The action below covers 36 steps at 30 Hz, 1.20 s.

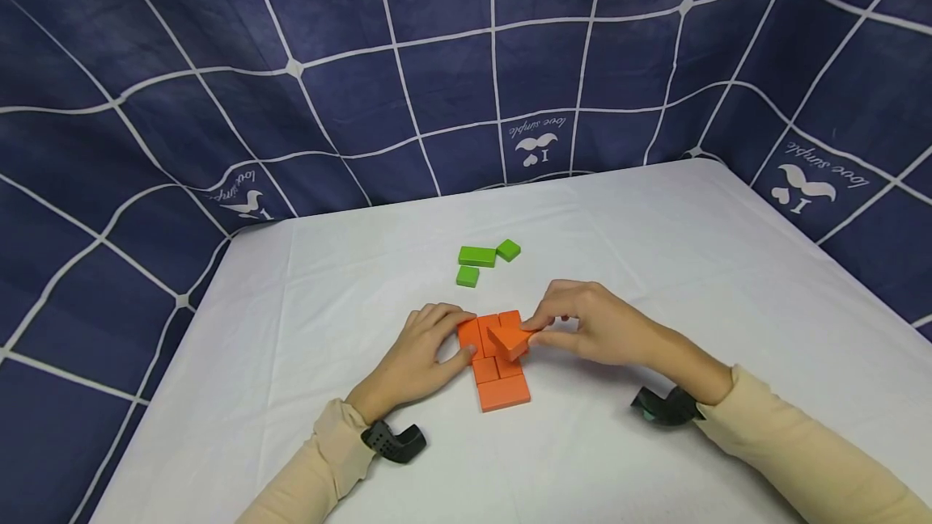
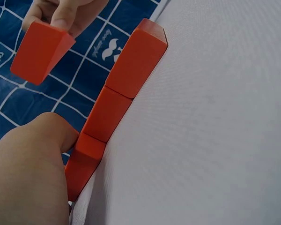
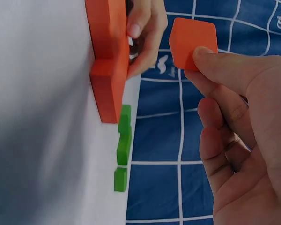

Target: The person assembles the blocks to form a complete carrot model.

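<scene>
Several orange blocks (image 1: 504, 395) lie joined flat on the white cloth in the head view. Over their right part, my right hand (image 1: 593, 322) pinches an orange triangular block (image 1: 510, 340) between thumb and fingers, held up and tilted. The left wrist view shows this raised triangular block (image 2: 37, 52) apart from the row below. My left hand (image 1: 415, 358) rests at the left side of the layout, its thumb and index finger at opposite ends of the leftmost orange block (image 1: 469, 335). The raised block partly hides the blocks beneath.
Beyond the orange blocks lie a long green block (image 1: 476, 256) and two small green blocks, one nearer (image 1: 468, 276) and one to the right (image 1: 508, 250). A dark blue curtain with white lines (image 1: 451, 79) borders the white-covered table (image 1: 349, 265) at back and sides.
</scene>
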Available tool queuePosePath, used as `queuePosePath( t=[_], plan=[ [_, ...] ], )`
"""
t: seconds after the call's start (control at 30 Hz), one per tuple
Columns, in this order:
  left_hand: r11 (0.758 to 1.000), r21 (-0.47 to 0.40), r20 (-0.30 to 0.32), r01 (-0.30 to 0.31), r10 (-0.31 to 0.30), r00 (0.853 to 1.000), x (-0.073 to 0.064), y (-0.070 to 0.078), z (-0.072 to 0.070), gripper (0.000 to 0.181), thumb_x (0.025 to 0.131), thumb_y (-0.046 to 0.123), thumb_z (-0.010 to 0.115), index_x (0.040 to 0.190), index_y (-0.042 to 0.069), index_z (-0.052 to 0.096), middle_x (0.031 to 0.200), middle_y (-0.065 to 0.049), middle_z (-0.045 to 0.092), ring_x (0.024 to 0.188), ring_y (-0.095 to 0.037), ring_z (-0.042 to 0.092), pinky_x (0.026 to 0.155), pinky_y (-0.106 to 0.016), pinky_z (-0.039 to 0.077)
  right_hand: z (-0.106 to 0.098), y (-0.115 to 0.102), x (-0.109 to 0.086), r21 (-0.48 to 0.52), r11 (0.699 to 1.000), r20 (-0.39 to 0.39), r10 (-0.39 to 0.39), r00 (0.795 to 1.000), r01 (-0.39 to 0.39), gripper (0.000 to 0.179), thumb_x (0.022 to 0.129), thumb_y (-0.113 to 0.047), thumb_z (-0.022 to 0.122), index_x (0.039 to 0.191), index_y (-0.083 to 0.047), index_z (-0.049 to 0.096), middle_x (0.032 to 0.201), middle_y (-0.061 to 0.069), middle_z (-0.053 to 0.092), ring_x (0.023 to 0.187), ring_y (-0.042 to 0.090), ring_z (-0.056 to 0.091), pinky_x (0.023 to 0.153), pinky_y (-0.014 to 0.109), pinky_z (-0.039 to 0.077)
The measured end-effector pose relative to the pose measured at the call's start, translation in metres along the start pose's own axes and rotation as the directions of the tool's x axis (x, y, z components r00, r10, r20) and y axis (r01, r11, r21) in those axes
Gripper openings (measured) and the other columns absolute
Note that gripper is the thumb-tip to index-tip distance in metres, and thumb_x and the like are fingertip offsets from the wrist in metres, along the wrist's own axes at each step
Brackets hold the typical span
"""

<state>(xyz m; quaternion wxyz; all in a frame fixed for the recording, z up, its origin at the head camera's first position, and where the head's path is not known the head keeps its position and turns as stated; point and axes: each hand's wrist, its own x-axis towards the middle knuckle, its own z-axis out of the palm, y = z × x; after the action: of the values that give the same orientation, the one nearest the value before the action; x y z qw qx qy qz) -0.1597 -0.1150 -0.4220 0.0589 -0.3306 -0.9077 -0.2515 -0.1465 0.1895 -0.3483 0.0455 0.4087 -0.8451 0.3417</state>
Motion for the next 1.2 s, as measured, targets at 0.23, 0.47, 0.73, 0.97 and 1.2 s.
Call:
queuePosePath(
  t=[0.23, 0.47, 0.73, 0.97, 1.2],
  plan=[
    [1.000, 0.002, -0.004, -0.003, 0.003, 1.000, 0.000, 0.000, 0.000, 0.042, 0.097, 0.036, 0.065, 0.134, 0.016, 0.064, 0.129, 0.004, 0.061, 0.121, -0.016, 0.052, 0.102, -0.038, 0.040, 0.009, -0.004, -0.001, 0.039, 0.997, 0.060, -0.071, 0.996, 0.068, 0.016, 0.089, -0.019, 0.082, 0.104, -0.023, 0.081, 0.093, -0.016, 0.069, 0.088, 0.011, 0.065, 0.070, 0.031, 0.055],
    [1.000, 0.001, -0.013, -0.010, 0.010, 1.000, 0.000, 0.001, 0.000, 0.041, 0.097, 0.036, 0.065, 0.133, 0.017, 0.064, 0.128, 0.005, 0.061, 0.120, -0.015, 0.052, 0.101, -0.038, 0.039, 0.018, -0.006, -0.002, 0.079, 0.984, 0.124, -0.170, 0.978, 0.161, 0.013, 0.092, -0.018, 0.079, 0.104, -0.021, 0.080, 0.095, -0.017, 0.071, 0.090, 0.004, 0.063, 0.078, 0.027, 0.056],
    [1.000, -0.003, -0.006, -0.002, 0.002, 1.000, 0.000, 0.001, -0.001, 0.041, 0.098, 0.036, 0.065, 0.133, 0.016, 0.064, 0.129, 0.004, 0.061, 0.122, -0.016, 0.052, 0.103, -0.038, 0.039, 0.026, -0.012, -0.003, 0.121, 0.967, 0.189, -0.243, 0.951, 0.223, 0.008, 0.094, -0.021, 0.077, 0.101, -0.023, 0.079, 0.095, -0.018, 0.072, 0.092, 0.001, 0.060, 0.081, 0.020, 0.053],
    [1.000, -0.004, -0.008, -0.003, 0.003, 1.000, -0.001, 0.001, -0.001, 0.040, 0.098, 0.035, 0.065, 0.134, 0.016, 0.064, 0.129, 0.004, 0.061, 0.121, -0.016, 0.052, 0.103, -0.039, 0.039, 0.032, -0.013, -0.004, 0.083, 0.967, 0.246, -0.255, 0.935, 0.241, 0.007, 0.096, -0.025, 0.075, 0.102, -0.025, 0.078, 0.094, -0.019, 0.071, 0.091, -0.002, 0.059, 0.083, 0.015, 0.050],
    [1.000, 0.004, -0.008, -0.004, 0.004, 1.000, 0.000, 0.001, -0.001, 0.041, 0.097, 0.035, 0.065, 0.134, 0.017, 0.064, 0.129, 0.004, 0.061, 0.120, -0.016, 0.052, 0.102, -0.038, 0.039, 0.036, -0.011, -0.005, -0.018, 0.956, 0.244, -0.280, 0.929, 0.293, 0.008, 0.090, -0.020, 0.080, 0.097, -0.023, 0.078, 0.090, -0.018, 0.070, 0.086, -0.001, 0.059, 0.079, 0.009, 0.047]
  ],
)
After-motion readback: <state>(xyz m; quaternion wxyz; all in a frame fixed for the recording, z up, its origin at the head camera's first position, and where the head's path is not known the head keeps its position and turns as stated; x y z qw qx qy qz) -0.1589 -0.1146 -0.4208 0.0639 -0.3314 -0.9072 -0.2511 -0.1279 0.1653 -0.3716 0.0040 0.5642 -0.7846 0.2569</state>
